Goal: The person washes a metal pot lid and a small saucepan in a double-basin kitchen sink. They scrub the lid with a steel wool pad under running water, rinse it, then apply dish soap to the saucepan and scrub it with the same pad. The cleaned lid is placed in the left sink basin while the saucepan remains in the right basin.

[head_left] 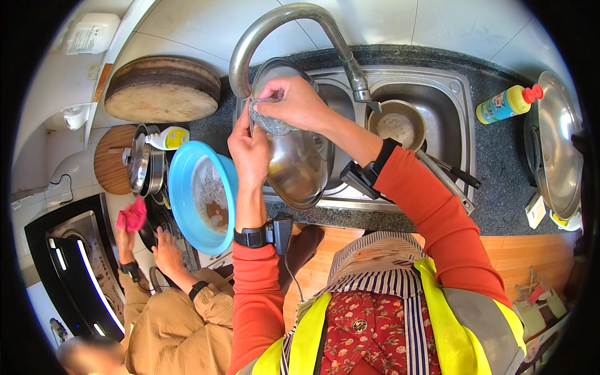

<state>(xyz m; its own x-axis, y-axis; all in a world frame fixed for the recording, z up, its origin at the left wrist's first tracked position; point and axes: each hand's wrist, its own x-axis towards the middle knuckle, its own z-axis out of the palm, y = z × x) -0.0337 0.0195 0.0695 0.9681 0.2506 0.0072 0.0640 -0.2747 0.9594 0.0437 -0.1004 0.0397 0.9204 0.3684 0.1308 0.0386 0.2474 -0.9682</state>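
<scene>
My left hand (249, 152) grips the near-left rim of a round stainless steel lid or pan (297, 171), which is tilted on edge over the left basin. Pinched in my right hand (294, 104) is a grey mesh scouring cloth (273, 123), pressed to the lid's rim close to my left fingers. The cloth covers part of the rim. A curved metal faucet (300, 10) arches above both hands. In the right basin of the double sink (464, 117) sits a metal pan (396, 124) with its handle pointing toward me.
A blue basin (180, 201) of sudsy water stands left of my forearm. Beyond it are a thick round chopping block (161, 101) and a steel pot (157, 164). A co-worker (173, 300) holds a pink cloth (132, 214) by the stove. Right lie a detergent bottle (504, 105) and steel bowl (560, 145).
</scene>
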